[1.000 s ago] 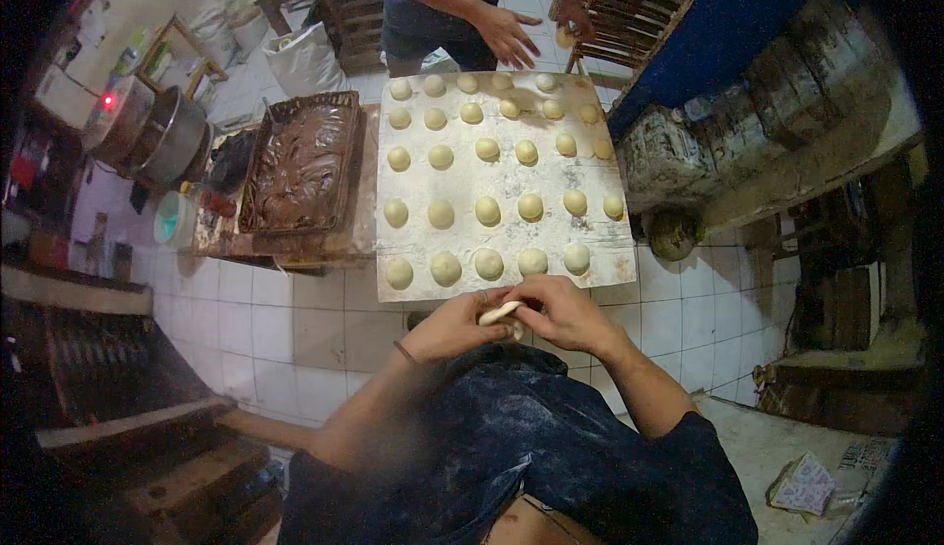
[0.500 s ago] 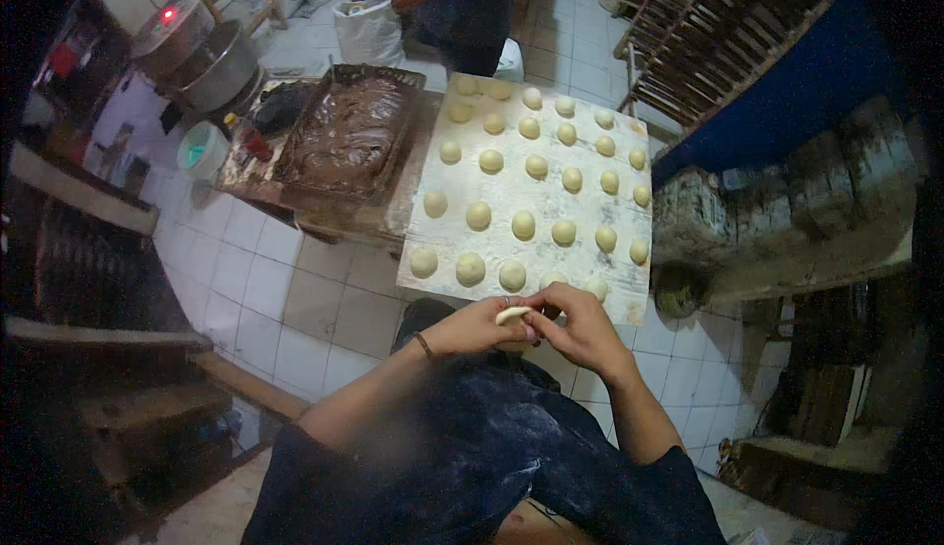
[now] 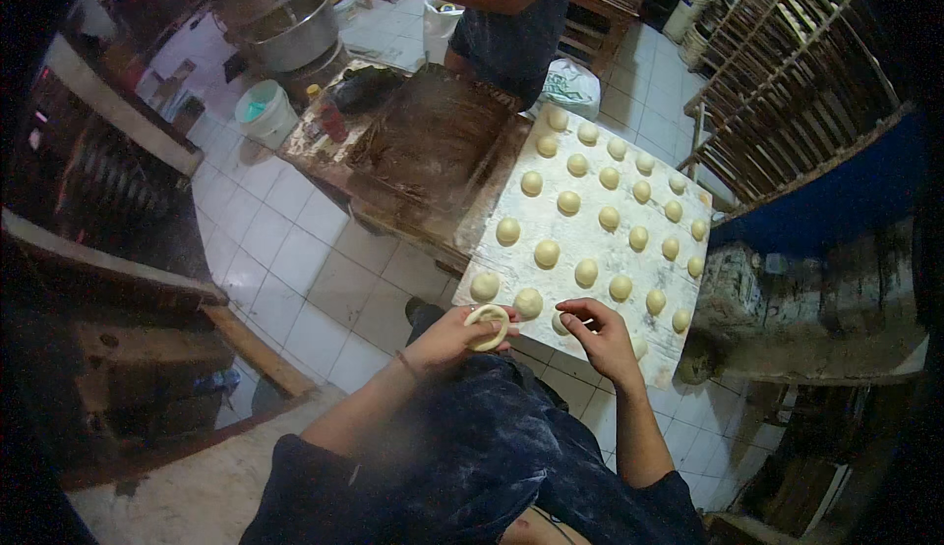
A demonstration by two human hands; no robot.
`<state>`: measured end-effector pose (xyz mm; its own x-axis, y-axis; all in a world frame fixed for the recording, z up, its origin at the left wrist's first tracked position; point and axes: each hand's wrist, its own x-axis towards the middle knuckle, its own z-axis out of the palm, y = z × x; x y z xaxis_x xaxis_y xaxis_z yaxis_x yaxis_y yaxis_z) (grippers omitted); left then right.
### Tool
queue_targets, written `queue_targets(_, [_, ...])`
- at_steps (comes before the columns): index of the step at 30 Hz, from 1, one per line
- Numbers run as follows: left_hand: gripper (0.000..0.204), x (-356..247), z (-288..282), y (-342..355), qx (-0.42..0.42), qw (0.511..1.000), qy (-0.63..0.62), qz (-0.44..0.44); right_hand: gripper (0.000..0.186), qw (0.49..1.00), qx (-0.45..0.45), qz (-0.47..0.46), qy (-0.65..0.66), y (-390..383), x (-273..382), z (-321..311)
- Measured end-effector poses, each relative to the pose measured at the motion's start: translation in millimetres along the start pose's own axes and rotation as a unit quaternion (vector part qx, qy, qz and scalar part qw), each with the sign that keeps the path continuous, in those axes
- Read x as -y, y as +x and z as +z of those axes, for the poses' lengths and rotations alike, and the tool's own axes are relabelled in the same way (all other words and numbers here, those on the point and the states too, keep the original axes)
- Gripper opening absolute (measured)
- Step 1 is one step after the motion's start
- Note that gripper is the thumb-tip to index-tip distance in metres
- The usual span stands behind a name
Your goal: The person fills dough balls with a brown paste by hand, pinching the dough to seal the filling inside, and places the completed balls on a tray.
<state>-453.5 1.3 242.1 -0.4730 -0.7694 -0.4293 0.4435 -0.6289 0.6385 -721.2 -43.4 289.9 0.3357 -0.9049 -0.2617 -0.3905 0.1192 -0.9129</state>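
My left hand (image 3: 447, 341) holds a piece of dough (image 3: 474, 341) in front of the board's near left corner. The dough looks like a ring or hollowed cup with a thick pale rim, and my thumb lies inside it. My right hand (image 3: 605, 344) is apart from it, over the board's near edge, with fingers curved, thumb and forefinger separated and nothing visible between them. Rows of round pale dough balls (image 3: 547, 254) sit on the floured white board (image 3: 521, 275). One ball is partly hidden by my right hand's fingertips; I cannot tell whether they touch it.
Left of the board, a tray of brown paste (image 3: 423, 137) rests on a wooden table (image 3: 393, 196), beside a red bottle (image 3: 329, 117). A white bucket (image 3: 265, 117) and large metal bowl (image 3: 295, 39) stand farther left. Another person (image 3: 511, 24) stands beyond the table; wooden racks (image 3: 796, 83) are at right.
My hands, together at the dough before, are now apart; the dough stays in my left hand, its hollow now facing up. The view has swung left, shifting the board rightward in it.
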Motion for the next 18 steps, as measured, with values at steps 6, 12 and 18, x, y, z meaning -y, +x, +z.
queue_targets(6, [0.036, -18, -83, -7, -0.126, 0.991, 0.009, 0.053, 0.027, 0.995, 0.022, -0.069, -0.074, 91, 43, 69])
queue_targets(12, [0.028, -83, -153, -17, -0.148, 0.985, -0.023, 0.085, 0.037, 0.925, -0.022, -0.084, -0.369, 218, 43, 157])
queue_targets(18, [0.029, -141, -238, -23, -0.192, 0.979, -0.052, 0.050, 0.020, 0.843, 0.018, -0.037, -0.536, 269, 53, 184])
